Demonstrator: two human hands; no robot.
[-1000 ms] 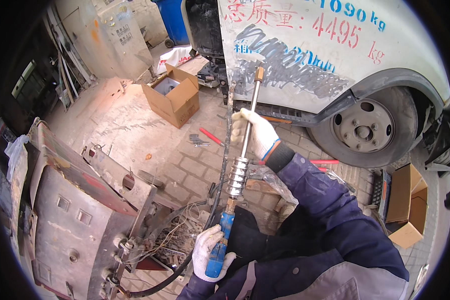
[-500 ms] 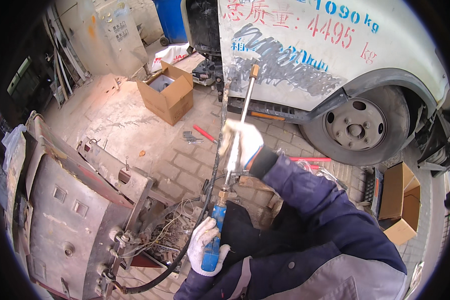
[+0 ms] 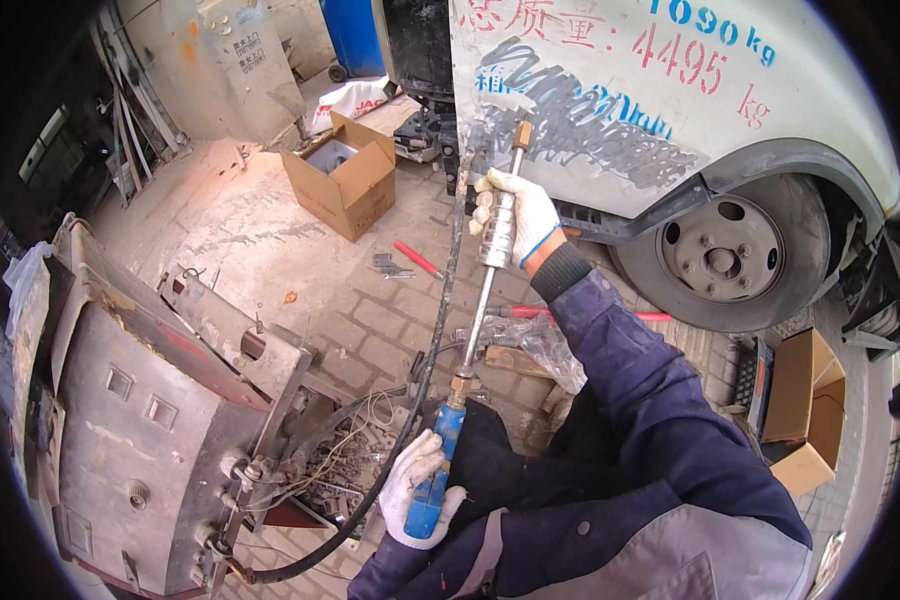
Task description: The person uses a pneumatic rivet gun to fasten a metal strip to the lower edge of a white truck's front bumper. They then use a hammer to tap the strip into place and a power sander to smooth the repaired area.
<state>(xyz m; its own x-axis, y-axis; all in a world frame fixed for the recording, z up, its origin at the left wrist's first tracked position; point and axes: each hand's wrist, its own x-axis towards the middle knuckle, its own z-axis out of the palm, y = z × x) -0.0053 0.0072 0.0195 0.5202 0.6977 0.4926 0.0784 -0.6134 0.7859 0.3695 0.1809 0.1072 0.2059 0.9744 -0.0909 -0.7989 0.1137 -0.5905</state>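
I hold a slide hammer with a long steel rod (image 3: pixel 481 312), pointed away from me toward the vehicle's white side. My left hand (image 3: pixel 413 490), in a white knit glove, is closed on its blue handle (image 3: pixel 450 432) near my lap. Farther up the rod, my gloved right hand (image 3: pixel 530 217) wraps round the ribbed silver sliding weight (image 3: pixel 498 242). Beyond that hand the rod ends in a brass-coloured tip (image 3: pixel 523 134). A black cable (image 3: pixel 433 365) runs close along the left of the rod. Whether the tip touches the white panel, I cannot tell.
A worn metal cabinet (image 3: pixel 150 440) stands at the left. Cardboard boxes sit on the paving (image 3: pixel 342 187) and at the right (image 3: pixel 802 405). A vehicle wheel (image 3: pixel 722 255) is at the right. A red-handled tool (image 3: pixel 418 258) and a clear plastic bag (image 3: pixel 550 350) lie on the ground.
My right hand, blurred before, has moved up the rod with the silver weight, away from the handle. My left hand keeps hold of the blue handle. The view has shifted slightly.
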